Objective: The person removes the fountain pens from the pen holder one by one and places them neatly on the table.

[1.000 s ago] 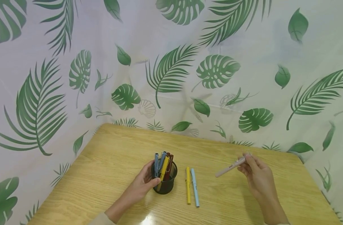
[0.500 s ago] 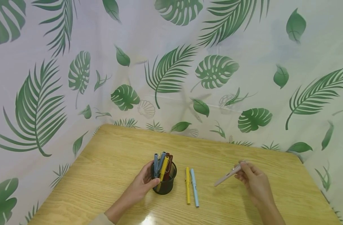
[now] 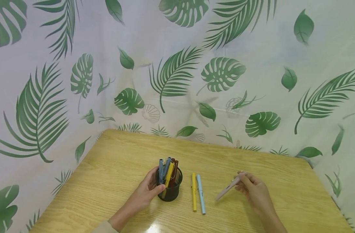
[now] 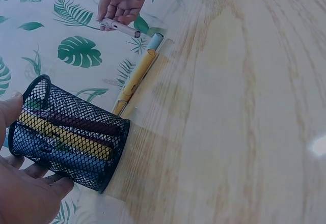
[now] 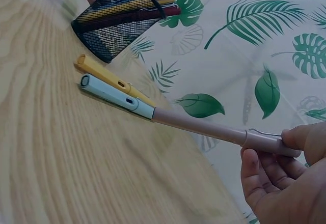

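Note:
My left hand (image 3: pixel 146 191) grips a black mesh pen cup (image 3: pixel 173 192) standing on the table, thumb along its near side. Several pens stand in the cup: blue pens (image 3: pixel 161 171), a yellow pen (image 3: pixel 169 174) and dark red pens (image 3: pixel 176 171). In my right hand (image 3: pixel 256 192) a pale pinkish pen (image 3: pixel 228 188) is pinched by its clip end, tilted with its other end down to the left. The right wrist view shows thumb and fingers on the pen's cap (image 5: pixel 270 143). Between the hands lie another yellow pen (image 3: pixel 194 192) and a light blue pen (image 3: pixel 201 194), side by side.
The wood-grain table (image 3: pixel 122 155) runs back to a white cloth wall (image 3: pixel 177 113) printed with green leaves. Another cloth side (image 3: pixel 8 174) borders the table at the left. A bright reflection shows near the front edge.
My right hand has moved left and down with the pale pinkish pen, toward the two pens on the table. My left hand still holds the pen cup in place.

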Demonstrator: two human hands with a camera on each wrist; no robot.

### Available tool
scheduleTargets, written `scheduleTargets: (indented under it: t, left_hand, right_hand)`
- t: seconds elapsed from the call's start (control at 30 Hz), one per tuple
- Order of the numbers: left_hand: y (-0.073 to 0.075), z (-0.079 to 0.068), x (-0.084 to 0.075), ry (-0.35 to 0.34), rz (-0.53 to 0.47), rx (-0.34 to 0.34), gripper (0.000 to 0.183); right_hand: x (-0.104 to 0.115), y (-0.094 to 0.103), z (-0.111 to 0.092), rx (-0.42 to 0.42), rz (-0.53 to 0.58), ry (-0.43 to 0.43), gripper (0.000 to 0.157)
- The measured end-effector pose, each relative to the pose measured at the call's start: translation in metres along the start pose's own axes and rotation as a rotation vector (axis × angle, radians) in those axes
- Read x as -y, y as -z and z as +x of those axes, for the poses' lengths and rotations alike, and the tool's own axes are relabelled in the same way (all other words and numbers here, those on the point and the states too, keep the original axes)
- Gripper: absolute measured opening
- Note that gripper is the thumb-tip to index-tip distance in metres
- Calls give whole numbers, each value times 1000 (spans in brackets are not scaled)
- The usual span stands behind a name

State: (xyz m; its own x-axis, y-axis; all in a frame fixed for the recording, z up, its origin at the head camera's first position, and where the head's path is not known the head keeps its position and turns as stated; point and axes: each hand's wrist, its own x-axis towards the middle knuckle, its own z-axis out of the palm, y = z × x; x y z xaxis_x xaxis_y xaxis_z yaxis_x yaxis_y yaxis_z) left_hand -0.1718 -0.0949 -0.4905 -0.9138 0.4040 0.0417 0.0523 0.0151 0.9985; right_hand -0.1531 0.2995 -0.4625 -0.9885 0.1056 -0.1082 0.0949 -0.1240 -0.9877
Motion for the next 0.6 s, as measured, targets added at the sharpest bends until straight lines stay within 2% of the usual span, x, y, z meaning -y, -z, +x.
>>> scheduleTargets:
  t: [0.6]
  left_hand:
    - [0,1,2,-4,-3,-8,75]
  right_hand:
    - [-13,-14,-4,-5,-107,-51,30]
